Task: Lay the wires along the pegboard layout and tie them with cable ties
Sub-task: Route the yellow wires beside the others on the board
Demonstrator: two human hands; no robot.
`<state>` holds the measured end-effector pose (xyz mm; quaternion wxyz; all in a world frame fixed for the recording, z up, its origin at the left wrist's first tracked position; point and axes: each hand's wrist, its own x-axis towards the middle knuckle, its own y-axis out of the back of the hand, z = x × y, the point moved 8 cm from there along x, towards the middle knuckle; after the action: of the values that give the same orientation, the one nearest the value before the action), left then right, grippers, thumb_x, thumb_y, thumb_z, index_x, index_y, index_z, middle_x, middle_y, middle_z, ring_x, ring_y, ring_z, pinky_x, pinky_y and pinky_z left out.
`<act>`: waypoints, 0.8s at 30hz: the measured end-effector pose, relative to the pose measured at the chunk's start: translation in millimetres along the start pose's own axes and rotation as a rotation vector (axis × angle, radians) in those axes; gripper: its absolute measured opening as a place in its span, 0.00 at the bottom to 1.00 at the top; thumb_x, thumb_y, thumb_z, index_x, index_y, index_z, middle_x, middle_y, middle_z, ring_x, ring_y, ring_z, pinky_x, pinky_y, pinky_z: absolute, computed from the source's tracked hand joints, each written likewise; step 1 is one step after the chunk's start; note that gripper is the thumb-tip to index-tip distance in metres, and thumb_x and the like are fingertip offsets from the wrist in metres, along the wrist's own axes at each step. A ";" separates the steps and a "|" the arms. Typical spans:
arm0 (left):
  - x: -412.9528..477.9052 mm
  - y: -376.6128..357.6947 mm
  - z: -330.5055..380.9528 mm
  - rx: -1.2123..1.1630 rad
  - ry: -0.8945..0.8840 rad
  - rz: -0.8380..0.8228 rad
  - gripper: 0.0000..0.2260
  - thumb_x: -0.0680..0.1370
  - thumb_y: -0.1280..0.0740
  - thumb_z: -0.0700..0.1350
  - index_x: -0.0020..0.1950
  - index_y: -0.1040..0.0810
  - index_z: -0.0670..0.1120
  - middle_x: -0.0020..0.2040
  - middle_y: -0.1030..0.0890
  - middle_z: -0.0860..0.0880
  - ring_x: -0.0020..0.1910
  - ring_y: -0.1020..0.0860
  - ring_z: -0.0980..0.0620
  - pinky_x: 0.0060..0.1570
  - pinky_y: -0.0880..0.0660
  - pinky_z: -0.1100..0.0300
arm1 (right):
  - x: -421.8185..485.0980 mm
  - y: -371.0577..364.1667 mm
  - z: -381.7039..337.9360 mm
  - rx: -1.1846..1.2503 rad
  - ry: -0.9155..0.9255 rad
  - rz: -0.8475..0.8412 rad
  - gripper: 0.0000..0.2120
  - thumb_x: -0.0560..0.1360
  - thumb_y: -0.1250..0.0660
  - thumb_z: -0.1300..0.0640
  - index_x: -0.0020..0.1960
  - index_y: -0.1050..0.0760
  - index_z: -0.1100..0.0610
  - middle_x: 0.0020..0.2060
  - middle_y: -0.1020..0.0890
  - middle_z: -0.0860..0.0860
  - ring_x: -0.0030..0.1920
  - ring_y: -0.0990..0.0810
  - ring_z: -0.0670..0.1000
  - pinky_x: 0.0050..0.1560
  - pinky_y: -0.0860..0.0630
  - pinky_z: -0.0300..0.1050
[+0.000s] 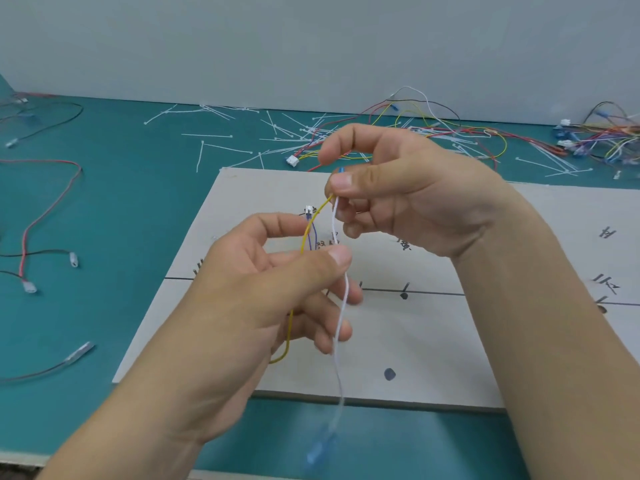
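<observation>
Above the grey pegboard [415,341] my right hand [408,199] pinches the upper ends of a yellow wire [306,230] and a white wire [341,317] between thumb and fingers. My left hand [263,299] pinches the same bundle lower down, thumb against forefinger. A thin blue wire [315,237] and a small white connector [309,210] hang between the two hands. The white wire drops past the board's front edge to a blurred blue terminal [320,448]. The yellow wire loops out under my left hand. Black layout lines and dots mark the board.
Loose white cable ties [221,147] lie scattered on the teal mat behind the board. A tangle of coloured wires [433,133] sits at the back, with more harnesses [602,140] at far right. Red and black leads [34,223] with clear terminals lie to the left.
</observation>
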<state>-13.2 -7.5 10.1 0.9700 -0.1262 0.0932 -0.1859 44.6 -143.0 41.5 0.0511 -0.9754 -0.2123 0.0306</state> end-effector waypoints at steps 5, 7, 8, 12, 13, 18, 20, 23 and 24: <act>-16.6 -10.4 -12.9 0.275 0.139 -0.336 0.07 0.77 0.37 0.50 0.44 0.20 0.51 0.33 0.15 0.38 0.26 0.21 0.44 0.37 0.26 0.62 | 4.6 4.3 4.2 -0.085 0.001 0.120 0.09 0.78 0.32 0.68 0.54 0.24 0.57 0.34 0.21 0.52 0.35 0.23 0.51 0.36 0.24 0.44; -22.7 -11.8 -14.4 0.233 0.131 -0.353 0.10 0.79 0.39 0.50 0.43 0.21 0.51 0.30 0.17 0.39 0.24 0.21 0.44 0.34 0.26 0.65 | 5.8 8.8 5.0 -0.094 -0.006 0.195 0.08 0.79 0.32 0.68 0.53 0.24 0.57 0.32 0.21 0.51 0.34 0.23 0.50 0.35 0.24 0.44; -24.2 -9.3 -14.9 0.210 0.119 -0.319 0.11 0.79 0.40 0.51 0.43 0.21 0.50 0.28 0.18 0.39 0.22 0.22 0.44 0.31 0.27 0.66 | 6.5 10.5 5.8 -0.089 -0.011 0.228 0.08 0.79 0.32 0.68 0.53 0.24 0.57 0.31 0.20 0.50 0.34 0.23 0.50 0.35 0.23 0.44; -24.2 4.1 -27.6 0.101 0.113 -0.123 0.15 0.78 0.38 0.56 0.45 0.16 0.48 0.30 0.21 0.41 0.21 0.24 0.44 0.25 0.29 0.65 | 9.8 13.5 12.7 -0.133 -0.036 0.337 0.09 0.78 0.29 0.67 0.56 0.23 0.59 0.32 0.19 0.52 0.33 0.23 0.51 0.36 0.21 0.44; -23.4 8.5 -30.7 0.072 0.098 -0.060 0.15 0.77 0.37 0.55 0.46 0.15 0.48 0.31 0.22 0.42 0.22 0.24 0.44 0.24 0.29 0.63 | 10.6 12.6 15.3 -0.154 -0.047 0.344 0.10 0.77 0.29 0.67 0.57 0.22 0.60 0.32 0.19 0.52 0.34 0.22 0.51 0.37 0.20 0.45; -24.4 24.1 -34.0 0.062 0.034 0.098 0.11 0.75 0.34 0.53 0.49 0.15 0.50 0.33 0.23 0.41 0.26 0.24 0.43 0.24 0.27 0.57 | 10.7 12.4 22.5 -0.173 -0.113 0.323 0.12 0.77 0.30 0.69 0.59 0.21 0.59 0.35 0.19 0.52 0.37 0.20 0.52 0.40 0.18 0.46; -23.3 22.4 -35.8 0.125 0.068 0.040 0.11 0.76 0.34 0.55 0.50 0.17 0.52 0.35 0.19 0.40 0.29 0.21 0.42 0.26 0.25 0.57 | 11.8 10.6 24.8 -0.174 -0.134 0.312 0.12 0.77 0.31 0.69 0.58 0.20 0.59 0.34 0.20 0.52 0.36 0.20 0.52 0.40 0.18 0.47; -19.7 14.9 -38.5 0.190 0.121 -0.042 0.09 0.78 0.37 0.57 0.49 0.21 0.55 0.38 0.15 0.38 0.35 0.16 0.39 0.34 0.20 0.54 | 14.8 5.1 28.1 -0.171 -0.135 0.300 0.12 0.76 0.32 0.70 0.57 0.20 0.60 0.35 0.19 0.53 0.36 0.18 0.52 0.42 0.19 0.49; -18.0 13.3 -38.1 0.201 0.124 -0.045 0.08 0.80 0.38 0.56 0.48 0.22 0.55 0.39 0.14 0.38 0.37 0.15 0.39 0.36 0.19 0.54 | 15.8 3.5 28.7 -0.160 -0.129 0.296 0.12 0.76 0.33 0.70 0.58 0.21 0.60 0.35 0.19 0.53 0.36 0.18 0.52 0.42 0.18 0.49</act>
<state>-33.8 3.3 -27.4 0.9657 -0.0187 0.1310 -0.2233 58.1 -137.1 11.9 -0.0453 -0.9930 -0.0709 0.0831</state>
